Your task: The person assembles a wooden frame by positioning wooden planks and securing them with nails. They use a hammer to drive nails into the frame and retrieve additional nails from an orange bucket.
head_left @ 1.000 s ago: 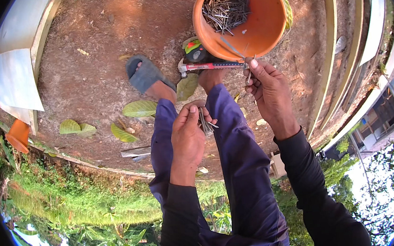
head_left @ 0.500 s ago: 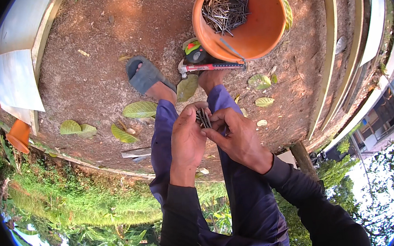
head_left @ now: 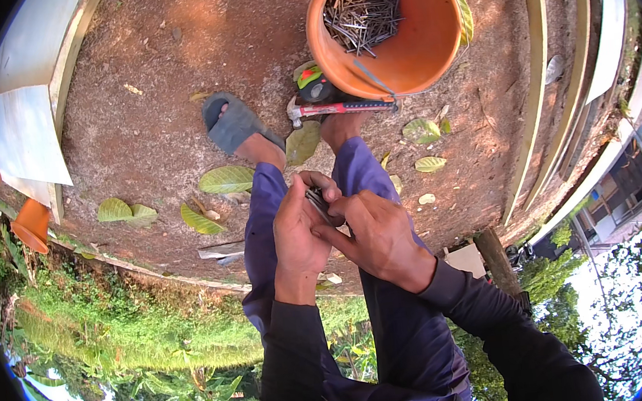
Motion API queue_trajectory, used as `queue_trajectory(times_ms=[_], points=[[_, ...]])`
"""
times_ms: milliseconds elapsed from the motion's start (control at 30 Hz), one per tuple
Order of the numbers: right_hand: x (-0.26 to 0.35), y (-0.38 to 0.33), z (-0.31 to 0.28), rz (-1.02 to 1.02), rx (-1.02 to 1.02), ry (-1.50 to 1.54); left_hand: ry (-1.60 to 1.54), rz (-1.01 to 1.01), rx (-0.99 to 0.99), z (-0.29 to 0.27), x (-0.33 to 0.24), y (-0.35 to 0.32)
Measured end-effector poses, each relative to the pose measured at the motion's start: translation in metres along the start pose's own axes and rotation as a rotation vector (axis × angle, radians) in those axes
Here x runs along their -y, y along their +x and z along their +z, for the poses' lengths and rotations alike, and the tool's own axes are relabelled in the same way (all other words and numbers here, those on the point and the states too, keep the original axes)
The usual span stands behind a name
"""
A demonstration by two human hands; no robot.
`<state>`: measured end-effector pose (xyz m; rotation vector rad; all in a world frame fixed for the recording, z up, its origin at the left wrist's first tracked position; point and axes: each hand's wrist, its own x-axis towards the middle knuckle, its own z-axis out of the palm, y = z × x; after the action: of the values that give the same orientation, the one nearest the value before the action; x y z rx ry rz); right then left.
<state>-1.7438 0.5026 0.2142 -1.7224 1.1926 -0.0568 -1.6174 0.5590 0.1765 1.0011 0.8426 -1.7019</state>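
Between my knees, my left hand [head_left: 302,229] is closed around a small bunch of nails [head_left: 318,203], whose grey shafts show between thumb and fingers. My right hand [head_left: 375,235] presses against the same bunch from the right, fingers bent and thumb reaching into the left palm. Whether the right fingertips pinch a nail is hidden. Beyond my feet an orange bucket [head_left: 429,35] leans tilted toward me, with a heap of nails [head_left: 362,17] inside. A claw hammer [head_left: 343,108] with a red and dark handle lies in front of the bucket, beside a green and black tape measure [head_left: 313,83].
Long wooden boards [head_left: 535,95] run along the right side. A pale sheet [head_left: 25,138] leans at the left, near a smaller orange pot [head_left: 31,226]. Fallen leaves [head_left: 228,179] dot the reddish dirt around my sandal [head_left: 240,123]. A wooden post [head_left: 497,261] stands behind my right forearm.
My right hand has shifted slightly down, its fingers now curled deeper over the nails. The nails have tilted and sit lower in my left hand. The view has moved a little.
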Motion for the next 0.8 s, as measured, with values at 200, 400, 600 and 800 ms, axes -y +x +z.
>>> queue_trajectory(times_ms=[200, 400, 600, 800], points=[[0.001, -0.004, -0.001, -0.025, 0.029, -0.005, -0.052, 0.021, 0.020, 0.003, 0.001, 0.001], [-0.003, -0.002, -0.006, 0.014, -0.027, 0.082, -0.062, 0.026, 0.028, 0.003, 0.001, 0.002], [-0.038, 0.027, -0.026, 0.220, -0.091, 0.058, 0.014, 0.082, -0.059, 0.003, 0.005, 0.005], [-0.092, 0.063, -0.038, 0.288, -0.211, 0.041, 0.139, 0.075, -0.064, -0.001, 0.007, 0.007]])
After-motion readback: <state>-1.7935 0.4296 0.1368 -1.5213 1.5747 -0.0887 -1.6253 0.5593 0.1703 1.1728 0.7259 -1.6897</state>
